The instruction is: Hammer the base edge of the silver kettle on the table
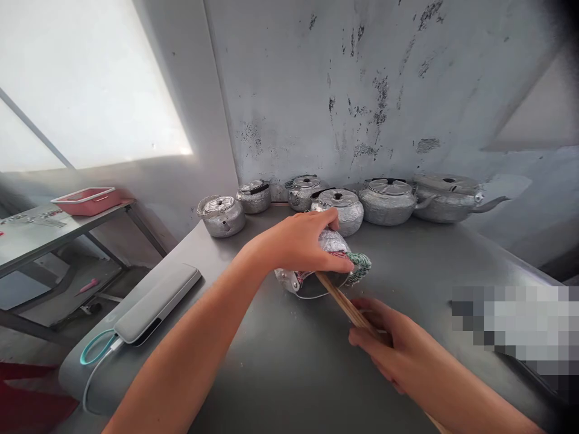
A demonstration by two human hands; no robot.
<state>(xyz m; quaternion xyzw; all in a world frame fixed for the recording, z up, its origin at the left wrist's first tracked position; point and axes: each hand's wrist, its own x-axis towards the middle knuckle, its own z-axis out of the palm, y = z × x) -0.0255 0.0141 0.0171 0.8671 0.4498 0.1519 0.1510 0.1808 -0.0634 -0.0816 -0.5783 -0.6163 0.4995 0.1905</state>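
A small, dented silver metal kettle (333,241) lies tipped over on the grey table, its opening facing me. My left hand (303,241) is closed over its upper side, thumb near the rim. Green-and-white cord (362,268) is wound round the kettle's handle, and some red cord shows under my thumb. In my right hand (384,337) is a wooden stick (344,302), gripped partway along its length. The stick's far end reaches into the kettle's mouth, where its tip is hidden. Part of the kettle is covered by my left hand.
Several dented metal kettles (389,205) stand along the wall, one spout pointing right. On the table's left lies a grey power bank (158,304) with a white cable (93,377). A side table holds a pink basket (85,202). The right edge is pixelated.
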